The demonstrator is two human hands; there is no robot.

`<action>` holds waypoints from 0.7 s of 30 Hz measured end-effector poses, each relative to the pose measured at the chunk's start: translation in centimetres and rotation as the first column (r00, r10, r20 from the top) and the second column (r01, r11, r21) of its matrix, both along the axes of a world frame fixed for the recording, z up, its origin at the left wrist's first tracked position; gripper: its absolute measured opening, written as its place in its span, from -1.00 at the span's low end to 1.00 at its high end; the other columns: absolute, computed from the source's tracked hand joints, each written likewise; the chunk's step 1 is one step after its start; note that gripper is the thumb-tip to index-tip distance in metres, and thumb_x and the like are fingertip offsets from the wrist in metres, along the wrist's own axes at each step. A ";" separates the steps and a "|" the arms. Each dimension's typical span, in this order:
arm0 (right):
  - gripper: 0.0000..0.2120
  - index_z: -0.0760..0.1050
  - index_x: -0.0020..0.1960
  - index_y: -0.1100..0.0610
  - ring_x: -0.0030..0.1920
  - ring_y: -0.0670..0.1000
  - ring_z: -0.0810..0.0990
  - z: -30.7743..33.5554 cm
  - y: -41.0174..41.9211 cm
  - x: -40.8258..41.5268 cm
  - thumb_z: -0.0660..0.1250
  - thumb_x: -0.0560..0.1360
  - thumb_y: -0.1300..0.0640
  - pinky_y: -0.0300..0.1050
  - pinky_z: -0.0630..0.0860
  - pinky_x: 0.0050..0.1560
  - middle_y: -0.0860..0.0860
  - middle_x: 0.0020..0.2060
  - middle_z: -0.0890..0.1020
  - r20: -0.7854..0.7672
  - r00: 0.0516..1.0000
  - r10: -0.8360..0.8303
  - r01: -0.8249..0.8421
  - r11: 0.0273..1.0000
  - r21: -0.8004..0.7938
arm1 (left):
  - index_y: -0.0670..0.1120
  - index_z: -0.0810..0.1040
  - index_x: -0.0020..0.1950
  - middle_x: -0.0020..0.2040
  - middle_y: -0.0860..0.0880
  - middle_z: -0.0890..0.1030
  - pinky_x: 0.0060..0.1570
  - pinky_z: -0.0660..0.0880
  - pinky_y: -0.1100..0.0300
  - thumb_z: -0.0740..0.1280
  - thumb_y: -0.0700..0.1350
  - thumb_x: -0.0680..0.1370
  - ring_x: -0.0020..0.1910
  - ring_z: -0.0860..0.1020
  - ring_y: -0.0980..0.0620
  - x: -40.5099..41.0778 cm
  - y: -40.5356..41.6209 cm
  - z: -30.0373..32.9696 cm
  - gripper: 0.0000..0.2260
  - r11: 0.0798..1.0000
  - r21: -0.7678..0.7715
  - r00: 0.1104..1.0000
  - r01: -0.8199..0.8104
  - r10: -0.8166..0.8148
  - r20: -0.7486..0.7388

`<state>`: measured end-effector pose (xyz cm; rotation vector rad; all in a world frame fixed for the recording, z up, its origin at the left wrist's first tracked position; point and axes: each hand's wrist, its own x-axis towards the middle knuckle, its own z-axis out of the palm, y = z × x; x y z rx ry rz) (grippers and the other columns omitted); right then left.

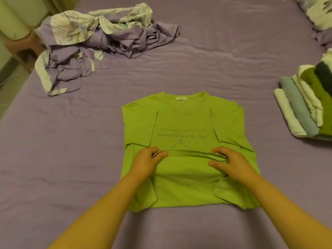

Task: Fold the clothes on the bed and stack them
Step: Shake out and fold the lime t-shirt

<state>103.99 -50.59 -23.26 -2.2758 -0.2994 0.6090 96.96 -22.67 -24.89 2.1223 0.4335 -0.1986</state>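
Note:
A lime-green T-shirt (186, 121) with black handwriting printed on its chest lies face up in the middle of the bed, both sleeves folded inward. Its lower part is doubled up toward the chest. My left hand (149, 161) pinches the left end of the raised hem, and my right hand (228, 161) pinches the right end. The hem stretches taut between them, just below the print. A stack of folded clothes (303, 105) in white, pale blue, green and dark tones sits at the right edge.
A crumpled heap of purple and leaf-print fabric (93, 45) lies at the far left of the purple bed sheet (215, 56). More printed bedding (318, 13) is bunched in the far right corner. A brown stool (23, 49) stands beside the bed's left edge.

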 end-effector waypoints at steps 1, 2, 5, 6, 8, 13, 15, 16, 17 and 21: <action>-0.81 0.52 -0.03 -0.06 -0.06 -0.08 0.57 0.0 0.5 1.2 0.47 0.41 0.06 -0.39 0.38 -0.07 -0.12 -0.11 0.61 0.039 0.999 -0.001 0.001 1.000 -0.004 | -0.08 0.58 -0.24 -0.41 0.04 0.45 -0.33 0.28 0.19 0.40 0.03 0.50 -0.40 0.36 0.14 1.5 0.6 0.0 -0.78 1.000 0.005 1.000 -0.003 0.003 -0.004; -0.87 0.53 -0.05 -0.04 -0.10 -0.07 0.56 0.1 1.0 2.3 0.44 0.44 0.10 -0.45 0.37 -0.12 -0.12 -0.15 0.61 0.077 0.997 -0.026 0.026 1.000 -0.005 | -0.08 0.60 -0.20 -0.38 0.04 0.48 -0.30 0.30 0.18 0.39 0.02 0.51 -0.38 0.39 0.14 2.9 1.1 0.0 -0.81 1.000 0.015 1.000 -0.001 0.001 0.000; -0.94 0.57 -0.09 0.03 -0.19 -0.13 0.54 0.2 2.8 5.2 0.39 0.48 0.17 -0.50 0.35 -0.19 -0.09 -0.21 0.61 0.163 0.974 -0.160 0.158 0.987 0.022 | -0.03 0.56 -0.19 -0.39 0.12 0.48 -0.32 0.31 0.26 0.35 -0.03 0.55 -0.36 0.41 0.17 7.1 2.7 0.1 -0.85 0.998 0.054 0.999 0.014 -0.016 0.030; -0.97 0.58 -0.08 0.07 -0.20 -0.13 0.53 0.1 3.4 6.1 0.39 0.48 0.17 -0.51 0.34 -0.20 -0.08 -0.22 0.61 0.183 0.964 -0.194 0.193 0.981 0.022 | -0.02 0.55 -0.20 -0.39 0.13 0.47 -0.34 0.30 0.32 0.34 -0.03 0.56 -0.36 0.41 0.19 8.4 3.1 0.2 -0.85 0.998 0.062 0.999 0.017 -0.019 0.042; -0.95 0.60 -0.07 0.10 -0.21 -0.08 0.53 0.0 4.4 8.0 0.39 0.49 0.13 -0.48 0.33 -0.23 -0.07 -0.24 0.60 0.205 0.949 -0.239 0.242 0.970 0.008 | -0.03 0.59 -0.18 -0.36 0.11 0.52 -0.32 0.31 0.32 0.34 -0.03 0.56 -0.33 0.45 0.17 10.7 4.0 0.4 -0.86 0.997 0.080 0.998 0.017 -0.022 0.061; -0.91 0.55 -0.10 0.06 -0.28 -0.03 0.47 -0.2 6.2 12.8 0.39 0.47 0.04 -0.14 0.37 -0.26 -0.11 -0.33 0.51 0.243 0.913 -0.328 0.336 0.942 0.009 | -0.10 0.67 -0.09 -0.19 -0.04 0.65 -0.15 0.40 0.13 0.35 -0.03 0.55 -0.19 0.55 0.02 15.6 5.7 0.9 -0.82 0.993 0.118 0.993 0.021 -0.034 0.111; -0.88 0.53 -0.11 0.03 -0.26 0.00 0.48 -0.4 6.9 14.9 0.39 0.47 0.00 -0.06 0.40 -0.22 -0.10 -0.33 0.50 0.253 0.905 -0.343 0.354 0.935 0.005 | -0.10 0.65 -0.13 -0.24 -0.03 0.63 -0.20 0.36 0.12 0.35 -0.02 0.55 -0.24 0.52 0.04 17.2 6.4 0.8 -0.82 0.987 0.149 0.992 0.059 -0.075 0.102; -0.88 0.52 -0.12 0.02 -0.25 0.00 0.48 -0.6 7.1 15.9 0.39 0.46 -0.01 -0.05 0.41 -0.22 -0.10 -0.33 0.49 0.248 0.904 -0.347 0.359 0.933 0.000 | -0.09 0.64 -0.16 -0.29 -0.02 0.59 -0.24 0.34 0.12 0.34 -0.01 0.55 -0.29 0.48 0.06 18.0 6.7 0.6 -0.81 0.982 0.171 0.991 0.076 -0.093 0.094; -0.88 0.51 -0.13 0.01 -0.24 0.01 0.49 -0.8 7.3 17.1 0.39 0.47 -0.01 -0.06 0.40 -0.22 -0.10 -0.33 0.49 0.241 0.907 -0.346 0.359 0.933 -0.011 | -0.09 0.61 -0.19 -0.34 0.00 0.54 -0.27 0.32 0.12 0.34 0.00 0.56 -0.33 0.44 0.07 18.9 7.0 0.5 -0.79 0.977 0.197 0.991 0.084 -0.103 0.090; -0.91 0.46 -0.14 -0.01 -0.18 0.06 0.49 -2.4 7.9 21.7 0.35 0.49 0.02 -0.09 0.34 -0.22 -0.09 -0.34 0.46 0.205 0.929 -0.308 0.332 0.938 -0.097 | -0.05 0.61 -0.13 -0.32 0.01 0.53 -0.22 0.40 0.09 0.29 0.08 0.57 -0.22 0.52 -0.05 23.0 7.5 -0.4 -0.76 0.946 0.316 0.994 0.071 -0.094 0.059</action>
